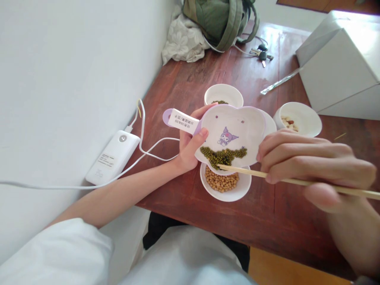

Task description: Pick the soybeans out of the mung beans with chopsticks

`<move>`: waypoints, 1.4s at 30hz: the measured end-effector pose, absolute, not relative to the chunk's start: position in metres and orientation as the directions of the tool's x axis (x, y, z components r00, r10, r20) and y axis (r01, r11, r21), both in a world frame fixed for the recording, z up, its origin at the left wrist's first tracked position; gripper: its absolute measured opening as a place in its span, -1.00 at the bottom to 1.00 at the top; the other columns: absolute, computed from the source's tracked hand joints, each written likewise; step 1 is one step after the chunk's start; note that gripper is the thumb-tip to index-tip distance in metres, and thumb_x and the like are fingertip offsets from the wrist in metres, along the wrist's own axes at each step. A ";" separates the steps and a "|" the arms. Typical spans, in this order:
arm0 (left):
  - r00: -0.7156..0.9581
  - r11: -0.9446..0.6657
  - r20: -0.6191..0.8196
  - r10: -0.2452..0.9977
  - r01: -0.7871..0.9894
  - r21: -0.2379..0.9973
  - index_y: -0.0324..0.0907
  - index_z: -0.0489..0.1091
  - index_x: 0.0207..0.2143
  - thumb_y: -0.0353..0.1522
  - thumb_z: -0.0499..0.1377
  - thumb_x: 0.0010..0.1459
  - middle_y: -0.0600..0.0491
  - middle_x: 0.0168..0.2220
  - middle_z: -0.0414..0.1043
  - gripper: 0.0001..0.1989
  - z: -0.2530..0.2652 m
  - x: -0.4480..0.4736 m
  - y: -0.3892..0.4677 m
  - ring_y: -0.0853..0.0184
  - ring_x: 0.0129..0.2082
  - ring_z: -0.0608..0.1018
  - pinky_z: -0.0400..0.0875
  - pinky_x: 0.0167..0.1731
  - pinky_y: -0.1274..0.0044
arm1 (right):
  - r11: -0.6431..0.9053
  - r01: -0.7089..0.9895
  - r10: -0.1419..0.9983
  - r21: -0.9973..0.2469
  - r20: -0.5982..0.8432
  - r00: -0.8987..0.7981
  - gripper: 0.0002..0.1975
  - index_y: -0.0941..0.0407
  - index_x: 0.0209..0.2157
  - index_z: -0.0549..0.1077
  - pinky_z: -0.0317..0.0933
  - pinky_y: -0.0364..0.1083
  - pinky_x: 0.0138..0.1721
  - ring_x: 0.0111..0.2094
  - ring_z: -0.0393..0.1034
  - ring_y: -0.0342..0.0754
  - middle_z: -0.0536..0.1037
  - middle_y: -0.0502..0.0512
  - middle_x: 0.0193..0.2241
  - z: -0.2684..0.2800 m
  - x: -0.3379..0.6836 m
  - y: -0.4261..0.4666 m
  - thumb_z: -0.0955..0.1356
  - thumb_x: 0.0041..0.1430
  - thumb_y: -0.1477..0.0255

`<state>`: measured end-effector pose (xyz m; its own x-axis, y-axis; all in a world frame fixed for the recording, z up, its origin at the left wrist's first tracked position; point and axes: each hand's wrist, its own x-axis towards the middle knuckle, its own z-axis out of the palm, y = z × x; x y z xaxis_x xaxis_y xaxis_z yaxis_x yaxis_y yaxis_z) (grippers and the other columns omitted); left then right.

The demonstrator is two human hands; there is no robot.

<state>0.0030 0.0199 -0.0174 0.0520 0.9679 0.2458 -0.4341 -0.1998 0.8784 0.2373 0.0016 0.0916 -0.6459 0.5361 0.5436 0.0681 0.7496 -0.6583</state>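
Note:
My left hand (191,144) grips a white cartoon-printed bowl (237,122) with a purple rim and a labelled handle, its thumb over the edge. The bowl is tilted, and green mung beans (219,157) are heaped along its near side. Wooden chopsticks (246,171) are held in my right hand (311,162), their tips among the beans; whether one or two sticks, I cannot tell. Beneath the bowl's near edge sits a white bowl of tan soybeans (222,181). Behind it, partly covered, stands another white bowl (224,90) with green beans.
To the right, a small white bowl (308,118) contains pale nut pieces. A white power bank (113,156) with a cable lies by the wall. Keys (263,54), a green bag (219,23) and a large white box (341,67) occupy the far side of the table (184,190).

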 end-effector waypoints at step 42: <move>0.026 -0.142 0.172 0.985 -0.449 0.882 0.04 0.54 0.19 -0.02 0.32 0.30 -0.05 0.00 0.71 -0.52 -0.002 0.000 0.007 -0.04 0.15 0.69 0.61 0.12 0.16 | 0.818 0.110 0.508 -0.565 0.617 -0.601 -0.59 0.19 -0.30 0.58 0.42 0.05 -0.05 -0.22 0.59 -0.04 0.67 0.08 -0.39 0.073 0.226 0.001 0.41 0.51 0.15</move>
